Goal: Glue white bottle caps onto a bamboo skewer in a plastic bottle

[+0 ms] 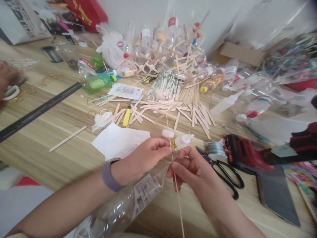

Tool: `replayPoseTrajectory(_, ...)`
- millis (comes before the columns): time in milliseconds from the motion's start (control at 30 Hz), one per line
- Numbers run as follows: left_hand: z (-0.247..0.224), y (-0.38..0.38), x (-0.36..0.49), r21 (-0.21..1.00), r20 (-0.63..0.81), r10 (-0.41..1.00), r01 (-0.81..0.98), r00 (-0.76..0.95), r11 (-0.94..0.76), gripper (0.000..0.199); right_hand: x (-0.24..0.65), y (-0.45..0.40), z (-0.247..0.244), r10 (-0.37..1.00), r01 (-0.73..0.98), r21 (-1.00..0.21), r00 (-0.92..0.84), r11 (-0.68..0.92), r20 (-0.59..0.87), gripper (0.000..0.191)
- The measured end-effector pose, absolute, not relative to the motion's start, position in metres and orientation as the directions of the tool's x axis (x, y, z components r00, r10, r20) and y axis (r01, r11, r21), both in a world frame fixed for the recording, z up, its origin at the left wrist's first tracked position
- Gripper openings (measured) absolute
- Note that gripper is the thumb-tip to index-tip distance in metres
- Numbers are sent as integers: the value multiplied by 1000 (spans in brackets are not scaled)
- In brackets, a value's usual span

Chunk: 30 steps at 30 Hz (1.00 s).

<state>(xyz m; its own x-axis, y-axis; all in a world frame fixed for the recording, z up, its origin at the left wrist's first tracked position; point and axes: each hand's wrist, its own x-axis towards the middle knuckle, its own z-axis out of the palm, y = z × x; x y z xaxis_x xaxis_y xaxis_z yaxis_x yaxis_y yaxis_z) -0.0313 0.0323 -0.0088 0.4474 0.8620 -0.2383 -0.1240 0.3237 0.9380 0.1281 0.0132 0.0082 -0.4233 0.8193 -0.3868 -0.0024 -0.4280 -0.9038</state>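
A thin wooden skewer [178, 201] runs lengthwise between my two hands. My left hand [146, 155], with a purple band at the wrist, pinches it between thumb and fingertips. Just below, my right hand [192, 168] is closed around the same skewer with thumb and curled fingers. A white bottle cap [167, 133] sits at the skewer's upper part; whether it is threaded on or behind, I cannot tell. Under my left forearm lies a large clear plastic bottle [123, 205], partly hidden. Beyond my fingers is a small white dropper bottle [183, 140].
Black scissors [229, 175], a spool [216, 149], a red-and-black power tool [247, 150] and a dark tablet [278, 191] lie right. Ahead are craft sticks [163, 105], a yellow screwdriver [126, 115], white paper [119, 140] and several plastic bottles. Another person's hand [6, 77] shows left.
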Motion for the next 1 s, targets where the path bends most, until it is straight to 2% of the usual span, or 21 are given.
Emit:
replayPoseTrajectory(167,-10,33,-31,909,-248,870,-209,426,361,17,130,13,6,848,43,-927,-389,-373,-359,35)
replayPoseTrajectory(367,-11,34,-30,817,-294,848,-345,441,463,15,133,17,9,951,197,-971,-252,-132,-180,26)
replayPoseTrajectory(533,-10,33,-26,787,-366,833,-340,414,515,13,127,18,12,969,379,-925,-223,-12,-104,19)
replayPoseTrajectory(700,-9,31,-26,774,-398,819,-329,413,542,12,122,17,15,975,462,-883,-222,85,-22,16)
replayPoseTrajectory(1000,-3,29,-29,830,-326,845,-300,423,470,16,123,15,8,980,381,-924,-183,-6,-81,15)
